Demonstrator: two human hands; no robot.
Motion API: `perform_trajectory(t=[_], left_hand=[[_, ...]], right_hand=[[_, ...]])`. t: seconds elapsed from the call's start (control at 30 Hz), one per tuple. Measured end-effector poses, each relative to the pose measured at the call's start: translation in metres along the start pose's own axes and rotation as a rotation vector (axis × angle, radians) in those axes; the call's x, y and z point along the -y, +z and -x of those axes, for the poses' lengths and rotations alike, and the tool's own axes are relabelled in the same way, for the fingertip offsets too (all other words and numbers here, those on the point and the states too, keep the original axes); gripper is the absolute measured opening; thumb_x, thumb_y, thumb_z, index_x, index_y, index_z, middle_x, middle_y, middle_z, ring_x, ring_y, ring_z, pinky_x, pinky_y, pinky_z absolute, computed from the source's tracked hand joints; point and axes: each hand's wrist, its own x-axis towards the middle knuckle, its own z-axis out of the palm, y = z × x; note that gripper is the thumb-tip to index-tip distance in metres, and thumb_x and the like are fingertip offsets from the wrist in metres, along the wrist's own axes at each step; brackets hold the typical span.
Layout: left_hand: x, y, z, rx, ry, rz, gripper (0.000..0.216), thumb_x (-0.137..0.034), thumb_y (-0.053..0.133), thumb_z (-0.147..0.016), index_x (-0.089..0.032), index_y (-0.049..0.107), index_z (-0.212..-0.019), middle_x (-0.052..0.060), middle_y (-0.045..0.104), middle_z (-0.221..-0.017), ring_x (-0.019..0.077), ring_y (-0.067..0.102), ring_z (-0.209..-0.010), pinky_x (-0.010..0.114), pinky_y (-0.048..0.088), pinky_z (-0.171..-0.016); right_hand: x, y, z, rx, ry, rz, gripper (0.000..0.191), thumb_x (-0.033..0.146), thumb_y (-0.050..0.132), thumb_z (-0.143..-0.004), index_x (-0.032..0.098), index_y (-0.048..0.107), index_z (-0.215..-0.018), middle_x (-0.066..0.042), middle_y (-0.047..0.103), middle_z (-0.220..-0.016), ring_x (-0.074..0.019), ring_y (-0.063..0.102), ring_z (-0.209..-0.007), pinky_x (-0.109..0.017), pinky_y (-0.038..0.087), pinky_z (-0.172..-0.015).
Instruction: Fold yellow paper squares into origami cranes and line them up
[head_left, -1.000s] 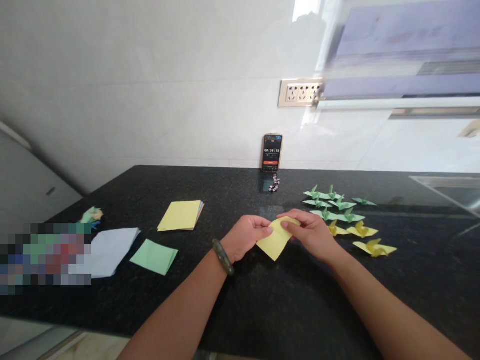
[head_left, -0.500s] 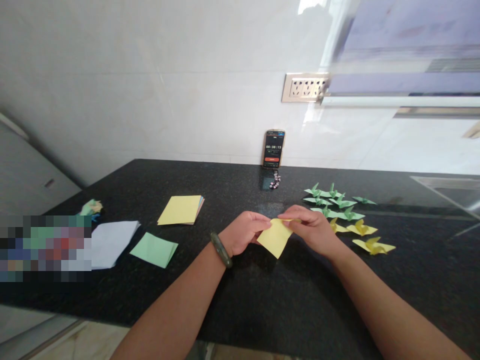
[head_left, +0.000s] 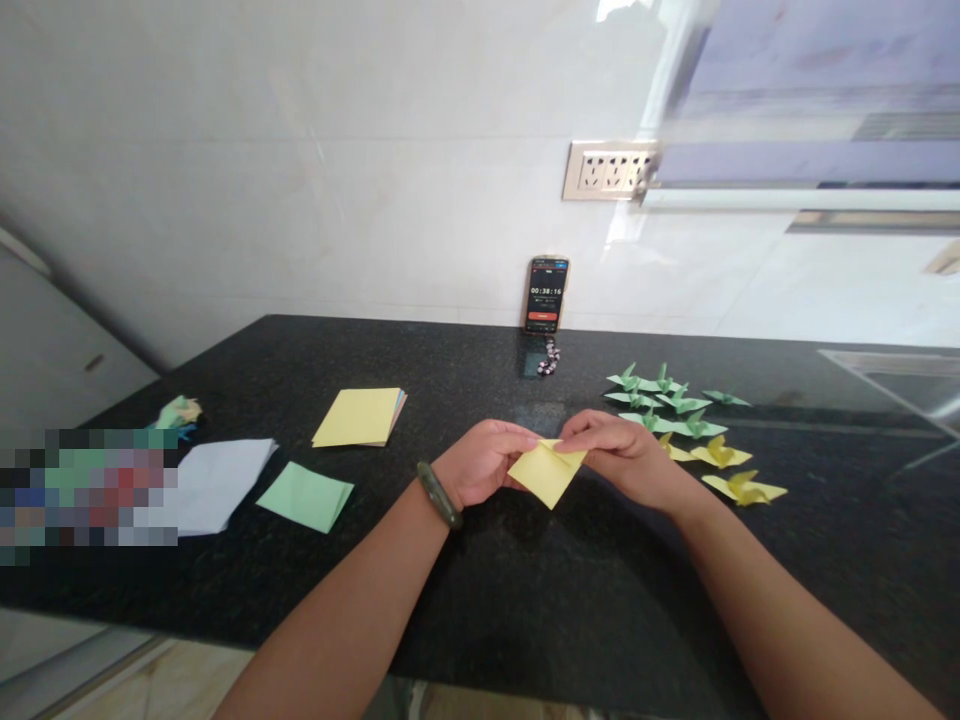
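A small folded sheet of yellow origami paper (head_left: 550, 476) is held above the dark counter, one corner pointing down toward me. My left hand (head_left: 484, 465) pinches its left upper edge between thumb and fingers; a dark bangle circles that wrist. With thumb and fingertips, my right hand (head_left: 616, 452) grips the upper right side, where a fold line shows. Just beyond the right hand lie yellow paper cranes (head_left: 744, 489), one partly hidden by the hand, and several green paper cranes (head_left: 681, 401).
Left of my hands lie a stack of square paper (head_left: 358, 417), yellow on top, green paper (head_left: 305, 496) and white sheets (head_left: 225, 487). A phone (head_left: 545, 296) showing a timer leans on the wall, a beaded strap (head_left: 550, 357) before it. A sink (head_left: 911, 385) sits at right.
The yellow paper has turned and flattened a little between my hands, its upper flap now pressed down by my right thumb. Both hands still hold it.
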Motion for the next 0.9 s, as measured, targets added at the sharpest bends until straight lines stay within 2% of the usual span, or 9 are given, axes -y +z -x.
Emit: perform_trajectory(t=[0.23, 0.4, 0.5, 0.67, 0.9], left_hand=[[-0.0017, 0.0013, 0.0008, -0.041, -0.017, 0.031, 0.015, -0.019, 0.062, -0.065, -0.01, 0.068, -0.075, 0.006, 0.065, -0.067, 0.0136, 0.059, -0.058, 0.025, 0.046, -0.054], [-0.0005, 0.001, -0.0007, -0.081, -0.064, 0.018, 0.026, -0.033, 0.062, -0.07, -0.008, 0.065, -0.076, 0.008, 0.065, -0.07, 0.0143, 0.059, -0.059, 0.028, 0.048, -0.057], [0.0019, 0.0015, -0.0013, -0.094, -0.057, -0.038, 0.031, -0.038, 0.067, -0.066, -0.008, 0.064, -0.072, 0.006, 0.064, -0.066, 0.0118, 0.057, -0.055, 0.025, 0.045, -0.055], [0.0052, 0.0023, -0.0026, -0.13, -0.026, -0.127, 0.027, -0.033, 0.073, -0.06, -0.007, 0.065, -0.065, 0.003, 0.06, -0.055, 0.0078, 0.05, -0.047, 0.021, 0.034, -0.047], [0.0045, 0.0055, -0.002, -0.226, 0.036, -0.229, 0.021, -0.028, 0.07, -0.062, -0.007, 0.066, -0.066, 0.004, 0.062, -0.058, 0.0095, 0.051, -0.05, 0.022, 0.036, -0.05]], right_hand=[[-0.0007, -0.0008, 0.0012, 0.022, -0.029, 0.093, 0.025, 0.015, 0.051, -0.082, 0.024, 0.072, -0.09, -0.003, 0.06, -0.083, -0.0113, 0.057, -0.074, -0.023, 0.044, -0.067], [-0.0022, 0.0006, 0.002, 0.037, -0.054, 0.153, 0.028, 0.012, 0.049, -0.082, 0.024, 0.072, -0.092, -0.004, 0.059, -0.082, -0.0107, 0.057, -0.074, -0.022, 0.043, -0.066], [-0.0023, 0.002, 0.0023, 0.057, -0.066, 0.184, 0.029, 0.013, 0.048, -0.083, 0.025, 0.071, -0.094, -0.003, 0.059, -0.082, -0.0109, 0.057, -0.074, -0.022, 0.043, -0.066], [-0.0003, 0.0032, 0.0022, 0.106, -0.071, 0.217, 0.029, 0.013, 0.048, -0.083, 0.025, 0.07, -0.098, -0.003, 0.058, -0.083, -0.011, 0.057, -0.074, -0.022, 0.043, -0.065], [0.0068, 0.0027, 0.002, 0.129, -0.031, 0.179, 0.031, 0.009, 0.05, -0.077, 0.023, 0.07, -0.096, -0.004, 0.058, -0.087, -0.0123, 0.056, -0.078, -0.024, 0.044, -0.068]])
